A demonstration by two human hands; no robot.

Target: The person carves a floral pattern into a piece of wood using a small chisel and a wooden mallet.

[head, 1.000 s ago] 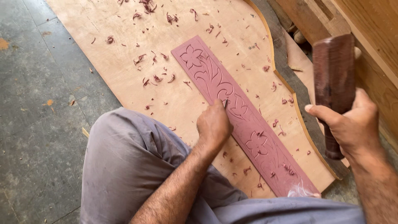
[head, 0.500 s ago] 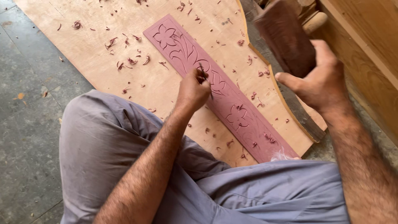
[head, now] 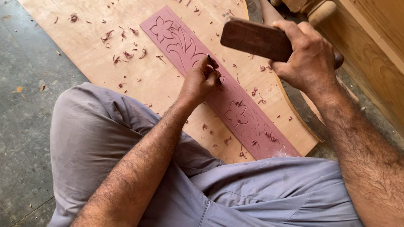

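A long reddish-pink strip [head: 235, 107] carved with flowers and leaves lies diagonally on a pale plywood board [head: 147, 80]. My left hand [head: 200, 82] grips a thin dark chisel [head: 210, 61], its tip set on the strip's middle. My right hand [head: 305, 56] is closed on a dark wooden mallet [head: 254, 38], held just above and right of the chisel's top. My grey trouser legs [head: 105, 138] fill the lower part of the view.
Reddish shavings [head: 126, 54] are scattered over the board and the strip. Grey concrete floor [head: 25, 101] lies to the left. Wooden planks and a turned wooden handle [head: 322, 11] stand along the right edge.
My right hand has swung the mallet down and left, from raised at the right to just over the chisel. My left hand keeps the chisel on the strip.
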